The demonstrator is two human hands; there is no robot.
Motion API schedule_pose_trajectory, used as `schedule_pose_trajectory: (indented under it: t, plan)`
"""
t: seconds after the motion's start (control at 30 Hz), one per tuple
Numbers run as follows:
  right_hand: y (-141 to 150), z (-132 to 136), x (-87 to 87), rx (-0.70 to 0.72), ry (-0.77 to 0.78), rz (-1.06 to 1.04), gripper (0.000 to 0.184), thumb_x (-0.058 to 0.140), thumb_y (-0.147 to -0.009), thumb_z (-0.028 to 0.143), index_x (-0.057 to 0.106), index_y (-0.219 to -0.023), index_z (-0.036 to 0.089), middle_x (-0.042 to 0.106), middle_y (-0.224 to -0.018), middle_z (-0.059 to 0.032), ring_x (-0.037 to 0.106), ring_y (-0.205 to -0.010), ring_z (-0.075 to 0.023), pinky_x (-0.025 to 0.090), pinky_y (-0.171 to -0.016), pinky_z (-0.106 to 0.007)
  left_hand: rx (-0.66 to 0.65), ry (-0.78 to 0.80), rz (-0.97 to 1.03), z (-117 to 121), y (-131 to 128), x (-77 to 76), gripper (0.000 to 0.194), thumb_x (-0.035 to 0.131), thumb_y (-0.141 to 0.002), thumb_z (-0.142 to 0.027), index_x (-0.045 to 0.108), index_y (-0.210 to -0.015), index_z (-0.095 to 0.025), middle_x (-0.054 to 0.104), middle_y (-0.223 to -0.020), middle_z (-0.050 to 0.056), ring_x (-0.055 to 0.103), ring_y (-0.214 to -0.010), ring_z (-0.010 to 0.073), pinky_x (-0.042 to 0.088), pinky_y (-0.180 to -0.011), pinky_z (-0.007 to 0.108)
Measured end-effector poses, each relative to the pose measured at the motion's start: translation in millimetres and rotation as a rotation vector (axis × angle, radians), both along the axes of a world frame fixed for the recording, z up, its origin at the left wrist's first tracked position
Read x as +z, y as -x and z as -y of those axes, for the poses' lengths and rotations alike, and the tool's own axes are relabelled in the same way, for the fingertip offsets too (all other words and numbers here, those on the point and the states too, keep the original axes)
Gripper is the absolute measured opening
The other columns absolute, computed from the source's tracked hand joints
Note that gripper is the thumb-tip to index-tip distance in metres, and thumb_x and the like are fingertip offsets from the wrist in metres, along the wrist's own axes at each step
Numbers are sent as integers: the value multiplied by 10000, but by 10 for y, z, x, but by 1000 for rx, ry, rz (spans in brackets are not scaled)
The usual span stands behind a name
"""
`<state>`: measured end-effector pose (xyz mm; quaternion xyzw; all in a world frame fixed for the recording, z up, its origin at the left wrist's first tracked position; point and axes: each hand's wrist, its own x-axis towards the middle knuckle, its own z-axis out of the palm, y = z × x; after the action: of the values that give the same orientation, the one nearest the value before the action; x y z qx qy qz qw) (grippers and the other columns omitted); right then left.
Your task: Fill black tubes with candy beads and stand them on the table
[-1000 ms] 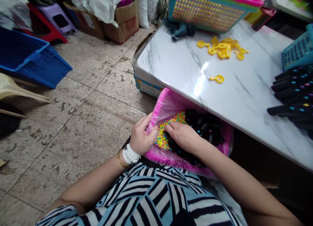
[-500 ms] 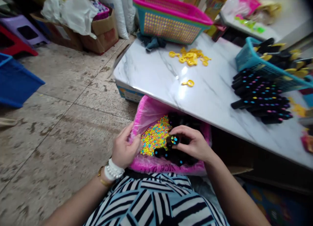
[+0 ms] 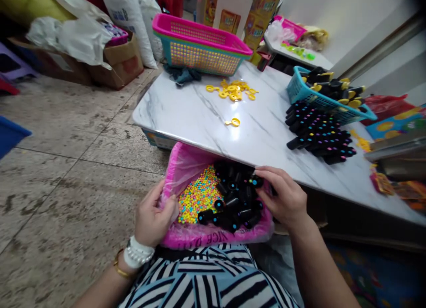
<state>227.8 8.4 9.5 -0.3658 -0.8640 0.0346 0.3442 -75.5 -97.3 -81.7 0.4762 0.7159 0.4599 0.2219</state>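
Observation:
A pink basket [image 3: 171, 177] lined with clear plastic sits against my lap, partly under the table edge. My left hand [image 3: 153, 214] is closed on its left rim and liner. Inside, small multicoloured balls [image 3: 199, 195] fill the left part, and several short black tubes [image 3: 230, 202] with coloured dots at their ends lie heaped on the right. Over the basket's right side, my right hand [image 3: 283, 196] pinches a black tube [image 3: 255, 182], with blue and yellowish colour at the end facing me.
On the marble-patterned table [image 3: 186, 110] lie yellow ring-shaped pieces [image 3: 234, 90] and one single yellow ring [image 3: 235, 122]. Black tubes [image 3: 321, 132] are laid in rows beside a blue basket [image 3: 301, 88] of black-and-yellow pieces. Stacked pink and teal baskets [image 3: 203, 48] stand at the back.
My right hand has carried the black tube from above the balls to the right side of the pink basket. My left hand still grips the rim. The view has shifted slightly.

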Motion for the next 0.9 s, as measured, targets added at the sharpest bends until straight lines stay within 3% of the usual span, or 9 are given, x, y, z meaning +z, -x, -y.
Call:
schedule_pose_trajectory:
  t: [0.07,0.17,0.37,0.43,0.5,0.6,0.67,0.73,0.9]
  plan:
    - [82,6,-29,48,-36,18,414,604,-853,70,642,-1217,262,699,-1171,-74,687,-1049,-210,581,-924,-380,-14,1,32,7,5,-26,555,604,-865,-435,628,-1310,-104,723,-1181,136,705,-955,247,566,-875,337]
    - [166,-8,-84,25,74,-15,387,606,-866,103,655,-1206,281,706,-1154,-61,685,-1049,-217,573,-940,-392,-38,-1,51,16,14,-39,541,604,-879,-401,607,-1340,-118,714,-1205,133,699,-994,245,546,-928,350]
    - [293,98,-171,50,622,-287,298,751,-807,237,674,-1095,247,734,-1041,-40,698,-945,-203,587,-863,-351,-30,5,62,11,13,-30,541,608,-875,-416,615,-1331,-126,715,-1198,128,698,-1000,252,548,-925,355]
    - [235,104,-158,45,738,-397,316,777,-788,265,667,-1083,237,736,-1057,-48,697,-960,-207,588,-856,-348,-22,18,82,10,8,-28,562,614,-864,-437,617,-1324,-115,717,-1192,131,699,-996,256,557,-909,352]
    - [94,52,-119,-65,680,-475,321,780,-785,298,665,-1077,231,730,-1047,-51,694,-929,-204,589,-827,-346,-12,38,115,7,2,-17,581,630,-845,-453,622,-1312,-107,717,-1190,132,699,-996,257,570,-879,340]
    - [-194,-85,-41,-425,309,-437,324,782,-768,341,676,-1049,218,699,-990,-47,651,-793,-178,576,-746,-339,-4,63,193,-10,-3,8,607,657,-819,-459,613,-1318,-115,722,-1180,122,709,-944,243,589,-798,306]
    - [-353,-153,-10,-577,133,-351,319,782,-758,351,687,-1027,208,682,-978,-45,612,-737,-159,558,-711,-325,-7,67,241,-25,0,18,604,664,-810,-461,616,-1315,-133,732,-1153,104,716,-893,228,594,-742,284]
    - [-446,-176,-15,-591,140,-319,316,774,-764,363,692,-1023,200,684,-986,-48,597,-710,-143,542,-681,-302,0,77,273,-33,8,18,602,677,-799,-465,623,-1307,-147,744,-1117,89,718,-850,215,594,-689,261]
    - [-557,-200,-108,-574,320,-471,451,789,-741,434,679,-1102,186,710,-959,-46,594,-641,-126,526,-635,-279,31,159,369,-12,-1,18,656,707,-787,-465,585,-1361,-173,768,-981,55,696,-656,170,570,-537,220]
